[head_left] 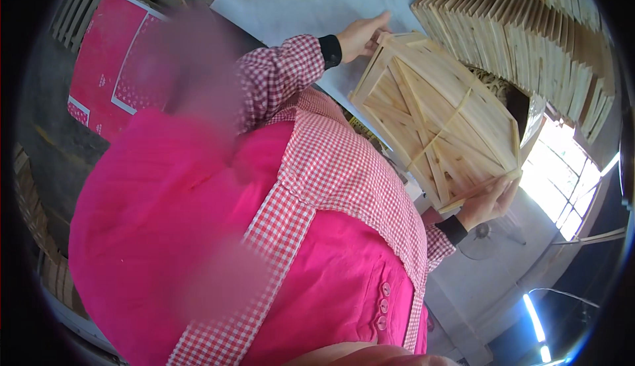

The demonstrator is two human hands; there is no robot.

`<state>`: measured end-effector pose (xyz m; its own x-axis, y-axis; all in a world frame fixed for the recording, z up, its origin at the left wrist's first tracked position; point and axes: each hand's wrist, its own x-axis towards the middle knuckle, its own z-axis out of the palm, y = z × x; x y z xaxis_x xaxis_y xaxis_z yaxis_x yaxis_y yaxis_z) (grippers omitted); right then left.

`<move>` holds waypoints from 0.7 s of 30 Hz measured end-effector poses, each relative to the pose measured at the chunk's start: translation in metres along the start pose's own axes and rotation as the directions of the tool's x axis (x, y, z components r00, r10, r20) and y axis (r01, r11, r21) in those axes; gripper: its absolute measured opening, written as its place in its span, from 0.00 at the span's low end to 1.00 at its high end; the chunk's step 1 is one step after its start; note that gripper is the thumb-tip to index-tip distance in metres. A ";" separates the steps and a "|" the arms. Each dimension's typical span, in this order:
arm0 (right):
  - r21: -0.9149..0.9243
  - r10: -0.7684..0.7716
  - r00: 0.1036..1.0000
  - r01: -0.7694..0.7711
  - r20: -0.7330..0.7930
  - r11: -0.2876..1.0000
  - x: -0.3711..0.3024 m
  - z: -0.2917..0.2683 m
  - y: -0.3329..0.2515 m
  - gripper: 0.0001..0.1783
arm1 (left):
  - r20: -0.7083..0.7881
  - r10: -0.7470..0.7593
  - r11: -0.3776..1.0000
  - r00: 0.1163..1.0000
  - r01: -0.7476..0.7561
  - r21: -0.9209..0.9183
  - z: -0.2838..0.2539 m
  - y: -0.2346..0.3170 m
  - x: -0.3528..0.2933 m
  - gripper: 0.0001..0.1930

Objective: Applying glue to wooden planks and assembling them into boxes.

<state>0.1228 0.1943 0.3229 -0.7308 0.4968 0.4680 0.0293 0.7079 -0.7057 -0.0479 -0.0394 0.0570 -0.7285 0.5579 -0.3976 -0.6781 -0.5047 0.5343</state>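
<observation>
Between my two hands is a pale wooden box (456, 128) with angled ends, slanting boards and crossed slats on the face turned to me. A thin tan band runs around its middle. My left hand (360, 38) grips its upper left corner, with the thumb out along the edge and the other fingers partly hidden. At the lower right corner my right hand (488, 205) is closed around the edge. The box is tilted and held up in front of me. Its far side is hidden.
Long rows of thin wooden panels (503, 48) stand packed at the upper right on a pale tabletop (284, 2). A red printed carton (109, 61) lies at the left, near a slatted pallet (92, 2). A bright window (562, 174) and a fan (483, 233) are at the right.
</observation>
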 end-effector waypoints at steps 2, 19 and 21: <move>0.006 0.003 1.000 -0.002 -0.021 1.000 0.001 0.000 0.004 0.26 | 0.022 -0.095 0.992 0.995 0.097 -0.081 -0.001 -0.001 0.001 0.19; 0.189 -0.580 0.442 0.661 0.684 0.726 -0.032 0.084 -0.053 0.20 | -0.199 0.267 0.779 0.943 -0.089 0.621 -0.040 0.042 -0.035 0.21; 0.135 -0.569 0.510 0.657 0.646 0.742 -0.034 0.077 -0.051 0.19 | -0.107 0.371 0.752 0.923 -0.230 0.618 -0.004 0.077 -0.027 0.21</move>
<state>0.0936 0.1027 0.3016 -0.8295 -0.4734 0.2964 -0.5503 0.7836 -0.2883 -0.0808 -0.0961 0.1056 -0.9339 0.2569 -0.2486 -0.2817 -0.1007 0.9542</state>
